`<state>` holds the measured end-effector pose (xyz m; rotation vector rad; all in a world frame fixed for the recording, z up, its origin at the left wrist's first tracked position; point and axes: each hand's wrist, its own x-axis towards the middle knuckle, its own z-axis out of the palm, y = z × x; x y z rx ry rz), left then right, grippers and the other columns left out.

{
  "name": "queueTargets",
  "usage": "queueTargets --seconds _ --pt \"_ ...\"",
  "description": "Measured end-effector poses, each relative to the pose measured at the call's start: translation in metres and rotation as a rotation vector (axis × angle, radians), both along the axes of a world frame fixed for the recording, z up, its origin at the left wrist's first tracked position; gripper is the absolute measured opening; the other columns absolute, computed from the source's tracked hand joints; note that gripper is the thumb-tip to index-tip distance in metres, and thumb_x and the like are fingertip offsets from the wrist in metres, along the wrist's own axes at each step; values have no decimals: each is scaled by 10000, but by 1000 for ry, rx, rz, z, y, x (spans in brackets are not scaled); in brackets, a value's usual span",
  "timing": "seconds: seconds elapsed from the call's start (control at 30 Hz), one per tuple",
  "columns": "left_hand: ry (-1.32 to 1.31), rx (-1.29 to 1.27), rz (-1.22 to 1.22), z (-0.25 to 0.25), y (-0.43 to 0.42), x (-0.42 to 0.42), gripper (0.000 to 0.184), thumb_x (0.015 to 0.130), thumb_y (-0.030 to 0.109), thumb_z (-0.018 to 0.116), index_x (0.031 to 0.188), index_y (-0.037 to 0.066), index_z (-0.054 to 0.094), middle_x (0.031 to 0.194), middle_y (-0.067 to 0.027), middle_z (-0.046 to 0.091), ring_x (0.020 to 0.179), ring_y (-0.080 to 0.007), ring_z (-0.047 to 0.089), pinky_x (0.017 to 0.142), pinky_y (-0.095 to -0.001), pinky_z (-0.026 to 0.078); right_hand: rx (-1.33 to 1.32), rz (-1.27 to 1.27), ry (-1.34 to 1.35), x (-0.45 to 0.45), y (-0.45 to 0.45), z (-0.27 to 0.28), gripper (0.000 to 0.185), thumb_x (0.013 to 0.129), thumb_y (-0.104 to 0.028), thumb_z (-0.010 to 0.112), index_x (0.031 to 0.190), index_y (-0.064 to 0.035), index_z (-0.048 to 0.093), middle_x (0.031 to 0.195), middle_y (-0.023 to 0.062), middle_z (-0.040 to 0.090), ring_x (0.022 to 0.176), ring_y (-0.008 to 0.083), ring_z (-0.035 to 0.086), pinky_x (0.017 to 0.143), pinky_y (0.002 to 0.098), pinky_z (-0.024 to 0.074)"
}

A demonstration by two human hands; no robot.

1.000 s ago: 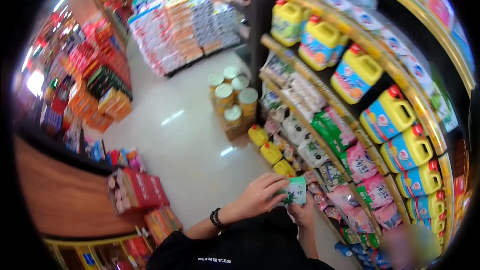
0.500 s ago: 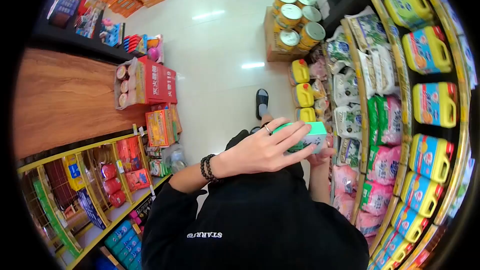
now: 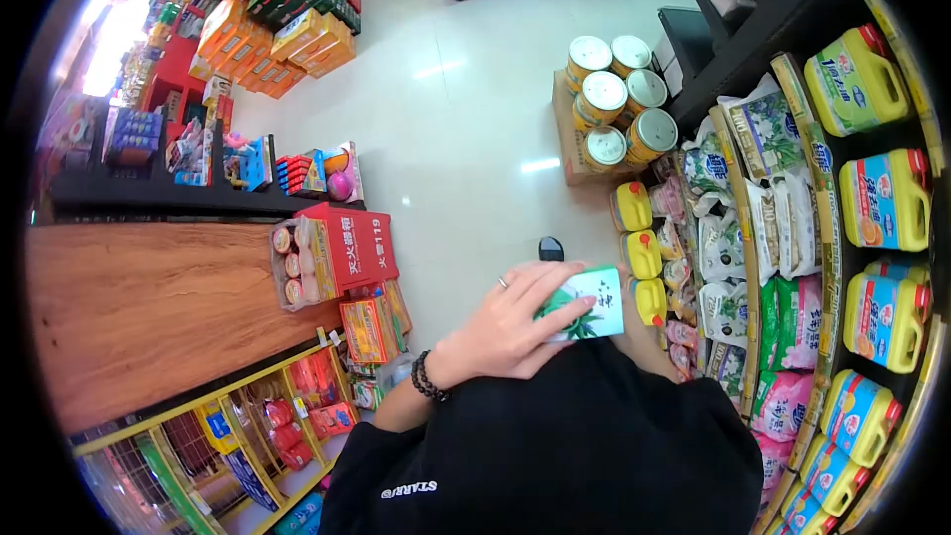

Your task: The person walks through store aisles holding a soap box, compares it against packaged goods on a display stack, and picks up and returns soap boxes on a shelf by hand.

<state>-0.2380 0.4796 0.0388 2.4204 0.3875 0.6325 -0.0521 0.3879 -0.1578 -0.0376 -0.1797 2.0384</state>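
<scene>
My left hand [image 3: 515, 325], with a ring and a dark bead bracelet, lies across a small green and white box [image 3: 601, 299]. Its fingers curve over the box's printed face, which shows a green plant and dark characters. From the right, my right forearm [image 3: 644, 345] reaches to the same box. The box hides most of my right hand, which holds it from behind and below. Both hands are in front of my black top, above the aisle floor.
Shelves of yellow detergent jugs [image 3: 885, 203] and bagged goods [image 3: 728, 243] line the right side. Several large tins [image 3: 604, 94] stand on a carton ahead. To the left are a wooden counter [image 3: 149, 307], a red box [image 3: 359, 246] and a yellow-edged rack [image 3: 213, 391].
The box has turned so its printed face shows more, and it sits slightly lower and left. My right hand has slipped mostly out of sight behind it. The camera view has shifted.
</scene>
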Motion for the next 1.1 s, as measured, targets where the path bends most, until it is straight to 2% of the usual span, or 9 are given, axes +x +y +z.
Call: queueTargets --seconds 0.33,0.37,0.67,0.83,0.9,1.1 --pt "21 -30 263 -13 134 -8 700 681 265 851 1290 35 592 1253 -151 604 1100 -335 589 959 -454 447 -23 162 82 -28 157 -16 1045 712 -756 711 1394 2 481 1278 146 611 1022 236 617 793 352 508" --pt "37 -34 266 -16 151 -11 750 671 239 861 1313 2 555 1268 -168 605 1113 -360 600 943 -479 455 -23 177 76 -29 176 -19 1040 713 -753 712 1394 -1 482 1275 145 613 1015 235 617 786 349 506" --pt "35 -115 330 -59 316 -44 802 676 264 862 1354 -5 526 1269 -173 586 1151 -355 577 993 -453 457 -68 201 -57 -35 342 -28 999 727 -727 726 1394 -21 491 1248 131 625 950 219 613 721 326 488" --pt "127 -76 410 -42 418 -67 810 702 296 853 1375 8 506 1328 -166 539 1227 -348 524 1033 -452 441 -56 205 -160 -35 453 -7 977 735 -713 733 1395 -33 496 1233 123 631 913 211 612 685 313 478" --pt "40 -66 408 -39 470 -75 811 710 300 849 1381 8 499 1335 -165 535 1241 -351 512 1042 -454 437 -41 214 -198 -35 501 3 968 738 -708 736 1395 -38 498 1227 119 634 899 208 611 670 308 474" --pt "9 -98 396 -31 543 -93 832 684 267 868 1381 2 499 1337 -166 537 1254 -359 507 1053 -452 437 -26 206 -201 -42 568 8 942 747 -690 745 1395 -52 504 1210 110 642 855 198 609 627 293 461"
